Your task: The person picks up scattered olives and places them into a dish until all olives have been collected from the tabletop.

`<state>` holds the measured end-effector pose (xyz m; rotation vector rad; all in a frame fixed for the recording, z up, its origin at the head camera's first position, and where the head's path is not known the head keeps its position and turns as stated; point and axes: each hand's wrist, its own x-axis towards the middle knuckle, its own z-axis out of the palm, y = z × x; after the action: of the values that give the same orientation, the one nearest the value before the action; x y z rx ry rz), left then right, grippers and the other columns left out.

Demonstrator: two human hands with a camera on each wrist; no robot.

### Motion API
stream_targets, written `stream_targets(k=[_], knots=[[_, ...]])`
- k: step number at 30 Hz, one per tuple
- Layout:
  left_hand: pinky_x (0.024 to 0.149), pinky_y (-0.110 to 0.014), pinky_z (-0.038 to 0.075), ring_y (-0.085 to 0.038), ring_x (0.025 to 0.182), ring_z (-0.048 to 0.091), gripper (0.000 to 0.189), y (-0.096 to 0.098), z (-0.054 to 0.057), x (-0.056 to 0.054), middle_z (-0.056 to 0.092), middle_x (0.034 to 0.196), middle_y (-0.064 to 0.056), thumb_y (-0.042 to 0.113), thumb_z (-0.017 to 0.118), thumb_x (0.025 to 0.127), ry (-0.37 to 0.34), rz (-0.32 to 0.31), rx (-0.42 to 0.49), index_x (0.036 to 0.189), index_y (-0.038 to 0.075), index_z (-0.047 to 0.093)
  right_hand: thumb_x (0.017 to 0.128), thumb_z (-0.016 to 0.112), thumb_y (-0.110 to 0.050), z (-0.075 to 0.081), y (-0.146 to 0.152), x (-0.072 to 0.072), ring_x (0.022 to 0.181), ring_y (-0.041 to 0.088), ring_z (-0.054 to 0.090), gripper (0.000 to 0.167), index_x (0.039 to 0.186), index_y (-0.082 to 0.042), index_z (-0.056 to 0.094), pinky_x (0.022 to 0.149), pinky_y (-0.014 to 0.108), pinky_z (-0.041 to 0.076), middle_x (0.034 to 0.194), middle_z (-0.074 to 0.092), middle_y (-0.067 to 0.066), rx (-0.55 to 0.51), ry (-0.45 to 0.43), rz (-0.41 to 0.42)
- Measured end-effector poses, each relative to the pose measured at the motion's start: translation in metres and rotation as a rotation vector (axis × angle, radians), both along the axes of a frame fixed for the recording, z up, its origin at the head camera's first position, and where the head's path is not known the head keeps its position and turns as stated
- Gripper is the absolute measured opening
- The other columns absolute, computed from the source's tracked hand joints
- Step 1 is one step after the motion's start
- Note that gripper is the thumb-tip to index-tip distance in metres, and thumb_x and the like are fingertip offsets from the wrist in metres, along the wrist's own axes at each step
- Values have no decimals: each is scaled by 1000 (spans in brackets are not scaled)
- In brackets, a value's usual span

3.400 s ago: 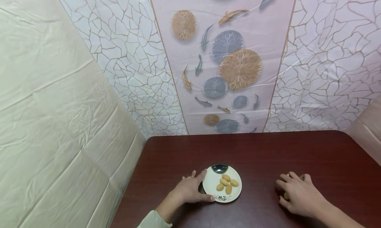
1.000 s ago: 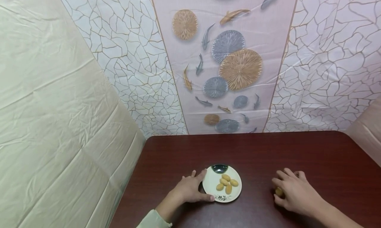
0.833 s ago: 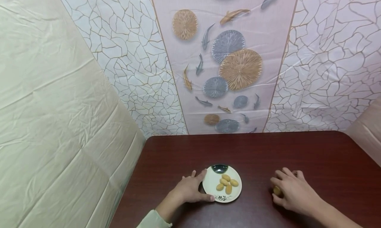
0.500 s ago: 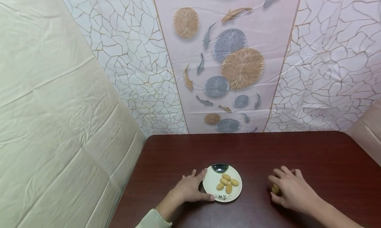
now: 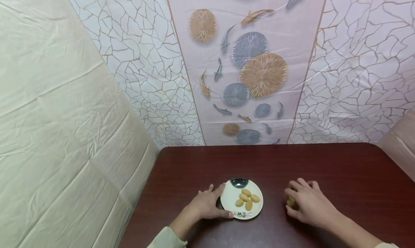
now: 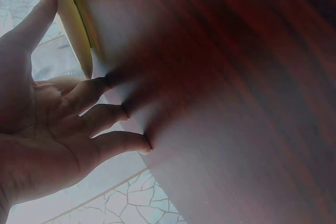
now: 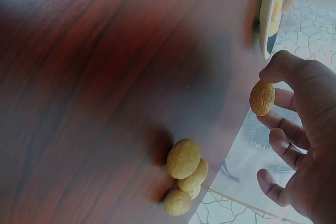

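Observation:
Between the thumb and fingertips of my right hand (image 5: 309, 204) is a wrinkled, yellow-brown oval fruit (image 7: 262, 98), pinched above the table to the right of the plate. My left hand (image 5: 207, 204) spreads its thumb and index finger along the left rim of a small cream plate (image 5: 231, 201); its other fingertips reach down to the table in the left wrist view. Several similar fruits (image 5: 248, 205) lie together on that plate, which has a dark glazed patch at the back and a floral pattern at the front.
More of these oval fruits (image 7: 184, 158) lie clustered on the tabletop in the right wrist view; the right hand hides them in the head view. The dark red-brown table (image 5: 275, 161) ends at a patterned cloth wall (image 5: 259, 97). A pale cloth (image 5: 81, 132) hangs at the left.
My right hand has lifted from farther right and moved left toward the plate, carrying the pinched fruit. The left hand and the plate have stayed in place.

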<state>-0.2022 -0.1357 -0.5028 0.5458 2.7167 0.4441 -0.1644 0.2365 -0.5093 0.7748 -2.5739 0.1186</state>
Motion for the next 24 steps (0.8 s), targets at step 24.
stream_targets(k=[24], knots=[[129,-74,35,-43,166,37,116,-1,-3,-1,51,170,-22,69,86,87,-15,9,10,176,20,31,73,100,-31,1,-17,-11,91,7,50,32,89,-37,73,74,48,48,95,59,-21,-65,18,92]])
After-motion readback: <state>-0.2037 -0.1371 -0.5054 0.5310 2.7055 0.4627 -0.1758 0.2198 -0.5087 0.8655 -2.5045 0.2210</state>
